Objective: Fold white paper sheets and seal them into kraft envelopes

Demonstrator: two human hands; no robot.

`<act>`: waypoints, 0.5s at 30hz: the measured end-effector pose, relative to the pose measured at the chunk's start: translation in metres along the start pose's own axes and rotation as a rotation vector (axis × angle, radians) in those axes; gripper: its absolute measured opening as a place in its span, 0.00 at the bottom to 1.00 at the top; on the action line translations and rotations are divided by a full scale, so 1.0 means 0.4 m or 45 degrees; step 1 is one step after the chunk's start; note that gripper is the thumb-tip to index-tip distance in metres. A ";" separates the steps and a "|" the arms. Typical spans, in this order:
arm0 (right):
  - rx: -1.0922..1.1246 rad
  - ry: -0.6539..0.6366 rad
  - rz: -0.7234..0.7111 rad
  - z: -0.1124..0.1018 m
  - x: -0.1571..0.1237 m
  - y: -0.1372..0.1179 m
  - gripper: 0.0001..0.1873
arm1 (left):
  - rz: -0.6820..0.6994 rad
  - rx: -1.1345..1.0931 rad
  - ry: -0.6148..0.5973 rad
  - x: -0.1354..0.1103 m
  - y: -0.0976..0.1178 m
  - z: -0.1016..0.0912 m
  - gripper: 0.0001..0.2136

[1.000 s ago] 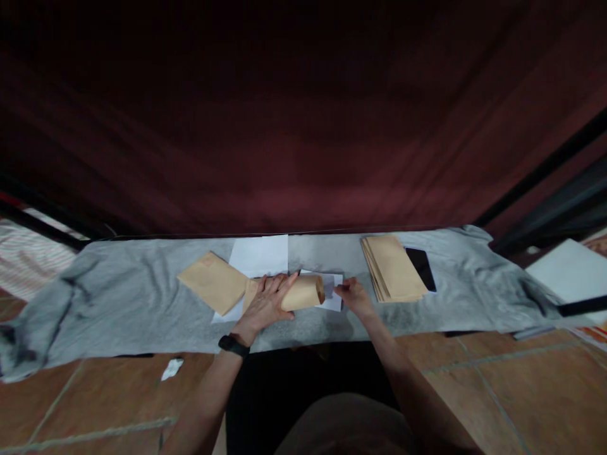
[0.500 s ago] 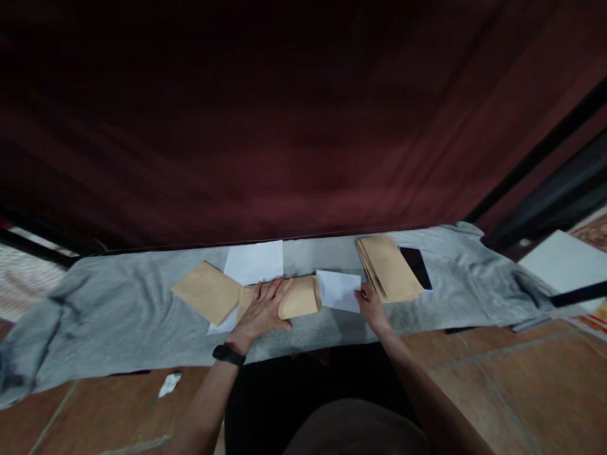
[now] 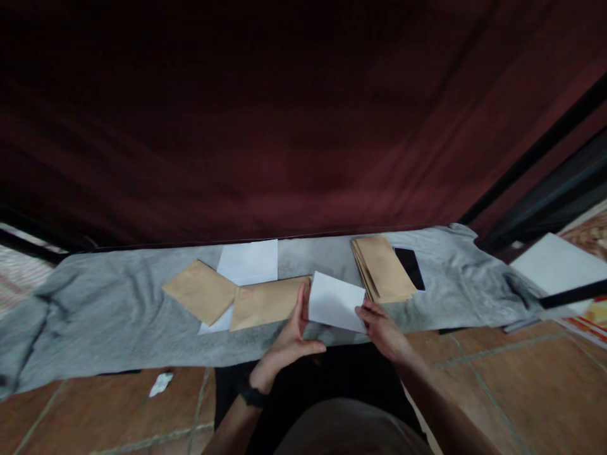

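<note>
My right hand [image 3: 382,325] pinches the near right corner of a white folded sheet [image 3: 336,301] and holds it just above the grey cloth [image 3: 118,316]. My left hand [image 3: 291,335], fingers stretched out and apart, stands edge-on against the sheet's left side. A brown envelope [image 3: 268,302] lies flat just left of that hand, with nothing on it. Another brown envelope [image 3: 198,292] lies further left, partly over a white paper [image 3: 247,262].
A stack of brown envelopes [image 3: 382,268] sits to the right, with a black phone [image 3: 410,268] beside it. A dark red curtain hangs behind the cloth. A white board [image 3: 554,265] is at far right. A crumpled white scrap [image 3: 160,383] lies on the tiled floor.
My left hand has left the brown envelope, which now lies flat, and moved right to the white sheet. My right hand has drawn the sheet out and lifted it nearer to me.
</note>
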State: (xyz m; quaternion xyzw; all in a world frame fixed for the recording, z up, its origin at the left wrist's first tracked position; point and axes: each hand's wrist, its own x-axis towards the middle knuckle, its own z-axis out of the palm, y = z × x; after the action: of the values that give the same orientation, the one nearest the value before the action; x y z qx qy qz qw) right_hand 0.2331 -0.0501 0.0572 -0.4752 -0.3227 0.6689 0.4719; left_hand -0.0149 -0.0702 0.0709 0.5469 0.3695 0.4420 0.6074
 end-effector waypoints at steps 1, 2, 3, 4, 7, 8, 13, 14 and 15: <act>0.009 -0.055 0.048 0.016 -0.010 0.008 0.22 | -0.043 -0.152 -0.010 0.001 0.000 0.026 0.62; -0.011 -0.151 0.121 0.030 -0.018 0.018 0.21 | -0.069 -0.267 0.007 0.002 -0.001 0.048 0.59; -0.036 -0.206 0.187 0.040 -0.024 0.027 0.21 | -0.075 -0.359 0.026 0.003 -0.003 0.066 0.56; -0.059 -0.249 0.244 0.048 -0.029 0.036 0.21 | -0.064 -0.424 0.057 0.004 -0.004 0.078 0.53; -0.096 -0.277 0.340 0.057 -0.037 0.053 0.21 | -0.013 -0.504 0.149 0.008 -0.005 0.091 0.48; -0.093 -0.272 0.348 0.058 -0.039 0.054 0.21 | -0.008 -0.510 0.176 0.009 -0.004 0.090 0.47; 0.024 -0.322 0.395 0.063 -0.054 0.046 0.22 | -0.001 -0.530 0.294 0.006 -0.005 0.082 0.43; 0.049 -0.331 0.409 0.064 -0.056 0.046 0.22 | 0.001 -0.528 0.306 0.004 -0.005 0.083 0.42; 0.069 -0.323 0.412 0.064 -0.058 0.047 0.21 | 0.001 -0.528 0.311 0.001 -0.004 0.084 0.42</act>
State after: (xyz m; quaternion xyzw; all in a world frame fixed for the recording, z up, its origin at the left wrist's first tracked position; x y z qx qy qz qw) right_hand 0.2051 -0.0780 0.0569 -0.4200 -0.2808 0.7989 0.3264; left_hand 0.0166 -0.0811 0.0737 0.3530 0.3412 0.5716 0.6574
